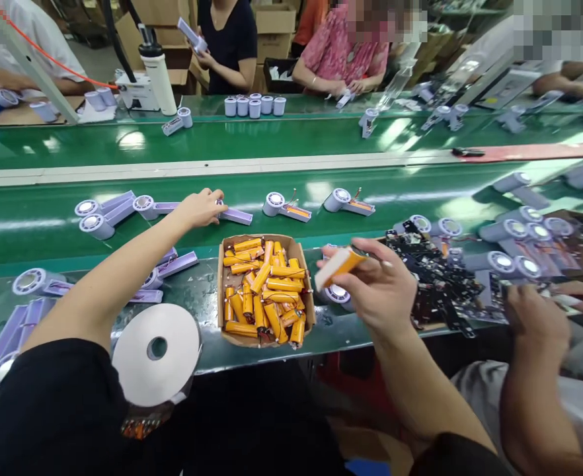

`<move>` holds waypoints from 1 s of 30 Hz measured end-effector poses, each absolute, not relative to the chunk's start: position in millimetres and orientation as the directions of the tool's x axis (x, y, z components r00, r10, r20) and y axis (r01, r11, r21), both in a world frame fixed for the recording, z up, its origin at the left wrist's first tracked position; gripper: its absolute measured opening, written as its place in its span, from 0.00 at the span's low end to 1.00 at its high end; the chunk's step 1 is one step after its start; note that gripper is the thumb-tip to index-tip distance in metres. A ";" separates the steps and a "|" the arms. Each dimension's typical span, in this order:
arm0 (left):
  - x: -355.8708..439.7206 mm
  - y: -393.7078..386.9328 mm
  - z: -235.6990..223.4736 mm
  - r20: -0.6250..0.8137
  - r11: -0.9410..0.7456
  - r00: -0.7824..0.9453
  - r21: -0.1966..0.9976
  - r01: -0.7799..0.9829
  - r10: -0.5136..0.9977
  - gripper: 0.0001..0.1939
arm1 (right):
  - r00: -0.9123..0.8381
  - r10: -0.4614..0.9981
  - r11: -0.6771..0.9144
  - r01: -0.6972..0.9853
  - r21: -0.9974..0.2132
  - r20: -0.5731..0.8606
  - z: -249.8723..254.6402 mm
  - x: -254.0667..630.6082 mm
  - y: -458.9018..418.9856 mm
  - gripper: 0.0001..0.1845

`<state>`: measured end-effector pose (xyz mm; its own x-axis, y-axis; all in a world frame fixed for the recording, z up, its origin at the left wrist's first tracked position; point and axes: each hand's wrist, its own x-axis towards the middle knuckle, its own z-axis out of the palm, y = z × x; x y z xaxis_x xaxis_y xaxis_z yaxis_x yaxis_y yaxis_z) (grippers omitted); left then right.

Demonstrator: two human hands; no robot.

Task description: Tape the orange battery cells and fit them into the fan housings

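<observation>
My left hand (pixel 201 209) reaches over the green belt, its fingers closed round the head of a lavender handheld fan housing (pixel 238 216). The handle of that housing points right; my fingers hide most of its head. In my right hand (pixel 383 284), an orange battery (pixel 347 263) with a white strip along it is held between thumb and fingers, raised above the bench. Between my hands stands a cardboard box (pixel 221 291) of loose orange batteries with thin wires. Two fan housings with orange batteries in their handles (pixel 296 212) lie farther right on the belt.
A large white tape roll (pixel 137 350) lies at the near left, among lavender housings (pixel 36 283). Black circuit boards (pixel 440 281) are heaped to the right, beside a co-worker's hands (pixel 534 307). Across the belt, other people handle housings near a row of lavender cylinders (pixel 255 108).
</observation>
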<state>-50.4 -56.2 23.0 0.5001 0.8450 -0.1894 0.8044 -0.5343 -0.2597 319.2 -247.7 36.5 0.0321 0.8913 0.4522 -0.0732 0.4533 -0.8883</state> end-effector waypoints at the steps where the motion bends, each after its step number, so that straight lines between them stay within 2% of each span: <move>1: -47.4 -51.6 19.6 -0.201 -0.554 0.517 -0.255 0.793 0.832 0.23 | -0.026 0.875 0.482 -0.050 -0.875 0.483 45.8 311.3 -229.3 0.28; 4: -42.7 -44.9 6.6 -0.196 -0.591 0.558 -0.225 0.775 0.806 0.21 | -0.185 0.843 0.521 0.044 -0.852 0.506 58.5 288.6 -169.8 0.26; 8: -30.3 -32.2 -2.7 -0.209 -0.555 0.528 -0.098 0.826 0.823 0.20 | -0.367 0.840 0.466 0.110 -0.878 0.400 40.6 254.5 -88.5 0.30; 12: -22.0 -10.4 7.2 -0.293 -0.522 0.506 0.027 0.852 0.811 0.14 | -0.424 0.863 0.404 0.253 -0.879 0.275 7.0 225.9 -41.1 0.28; 16: -20.8 -2.2 15.0 -0.252 -0.410 0.424 0.108 0.906 0.870 0.18 | -0.444 0.875 0.400 0.444 -0.802 0.191 -11.9 212.3 -35.8 0.23; 20: -12.6 -4.7 8.0 -0.182 -0.368 0.381 0.103 0.924 0.906 0.18 | -0.487 0.859 0.468 0.622 -0.628 0.158 -13.7 204.9 -41.7 0.24; 24: -3.3 -5.7 0.0 -0.141 -0.345 0.362 0.129 0.930 0.922 0.17 | -0.513 0.858 0.492 0.797 -0.349 0.038 -8.8 198.9 -46.7 0.24; 27: 0.9 -6.2 -3.1 -0.112 -0.328 0.346 0.154 0.932 0.931 0.17 | -0.539 0.839 0.522 0.835 -0.176 -0.072 -6.2 192.7 -48.3 0.27; 30: 6.0 -5.7 -4.9 -0.091 -0.307 0.327 0.179 0.935 0.941 0.15 | -0.588 0.789 0.581 0.808 -0.096 -0.176 -5.9 182.4 -43.7 0.25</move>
<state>6.0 -5.7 -4.9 0.3266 0.9408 -0.0910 0.9346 -0.3071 0.1794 182.4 -43.7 -5.9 -0.5881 0.7893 -0.1763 0.8083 0.5809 -0.0957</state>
